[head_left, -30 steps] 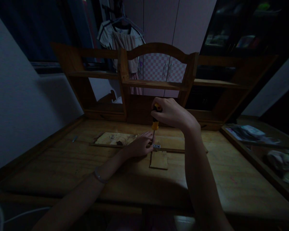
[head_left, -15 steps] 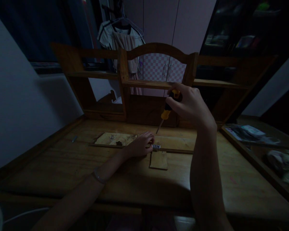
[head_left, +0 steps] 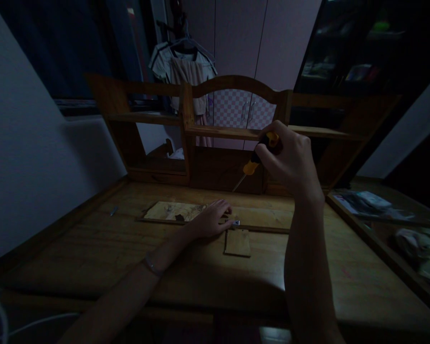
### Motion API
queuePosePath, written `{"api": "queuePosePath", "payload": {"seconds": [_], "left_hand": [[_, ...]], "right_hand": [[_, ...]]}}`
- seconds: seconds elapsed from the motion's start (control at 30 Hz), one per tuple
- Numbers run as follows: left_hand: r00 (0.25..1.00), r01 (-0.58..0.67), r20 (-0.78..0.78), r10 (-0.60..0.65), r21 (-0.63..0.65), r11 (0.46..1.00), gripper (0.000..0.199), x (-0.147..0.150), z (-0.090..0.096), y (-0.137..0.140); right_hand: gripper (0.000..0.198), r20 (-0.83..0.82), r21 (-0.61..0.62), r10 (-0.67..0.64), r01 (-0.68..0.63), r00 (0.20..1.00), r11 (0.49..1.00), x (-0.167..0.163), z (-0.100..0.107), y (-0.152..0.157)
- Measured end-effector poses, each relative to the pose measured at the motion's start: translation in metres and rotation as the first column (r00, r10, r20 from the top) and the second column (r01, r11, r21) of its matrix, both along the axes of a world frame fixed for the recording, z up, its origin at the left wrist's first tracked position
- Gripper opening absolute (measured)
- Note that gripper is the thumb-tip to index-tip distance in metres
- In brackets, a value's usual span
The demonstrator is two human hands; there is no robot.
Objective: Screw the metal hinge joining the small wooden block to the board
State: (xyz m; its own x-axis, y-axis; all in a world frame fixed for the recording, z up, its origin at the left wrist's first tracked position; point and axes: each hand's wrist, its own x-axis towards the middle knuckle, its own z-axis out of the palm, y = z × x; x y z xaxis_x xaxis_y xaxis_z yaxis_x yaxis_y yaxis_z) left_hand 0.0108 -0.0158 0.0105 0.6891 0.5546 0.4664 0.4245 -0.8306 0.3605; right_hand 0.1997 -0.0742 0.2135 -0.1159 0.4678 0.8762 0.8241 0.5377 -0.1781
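Observation:
A yellow and black screwdriver (head_left: pixel 251 166) is gripped by my right hand (head_left: pixel 286 155), raised above the desk. Its shaft slants down to the left, and the tip hangs in the air over a long wooden board (head_left: pixel 265 217). My left hand (head_left: pixel 213 220) rests on this board with thumb and fingers apart. The thumb touches a small metal bracket (head_left: pixel 236 223) at the board's front edge and covers part of it. Just in front lies a small square wooden piece (head_left: pixel 238 242). The board's left part has a torn, stained surface.
A small metal piece (head_left: pixel 113 211) lies on the desk (head_left: pixel 93 258) at the left. Behind stands a wooden shelf unit (head_left: pixel 232 81). On the right, beyond a raised wooden edge (head_left: pixel 365 241), are papers (head_left: pixel 370 200) and cloth (head_left: pixel 415 248). A white cable (head_left: pixel 39 321) runs at lower left.
The screwdriver has lifted slightly away from the bracket, tilting more, with my right hand a little further right. My left thumb has slid right, over part of the bracket. The view has shifted slightly.

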Motion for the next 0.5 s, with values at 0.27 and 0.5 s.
{"api": "queuePosePath", "payload": {"seconds": [0.27,0.5], "left_hand": [[0.997,-0.011,-0.07,0.014,0.042,0.999,0.042,-0.002,-0.003,0.009],[0.978,0.06,-0.205,-0.026,0.161,0.985,0.056,-0.012,0.0,0.014]], "right_hand": [[0.02,-0.179,-0.149,-0.075,0.049,0.981,0.988,0.043,-0.017,-0.028],[0.029,-0.625,-0.505,-0.234,-0.158,0.745,0.848,0.155,-0.13,-0.093]]}}
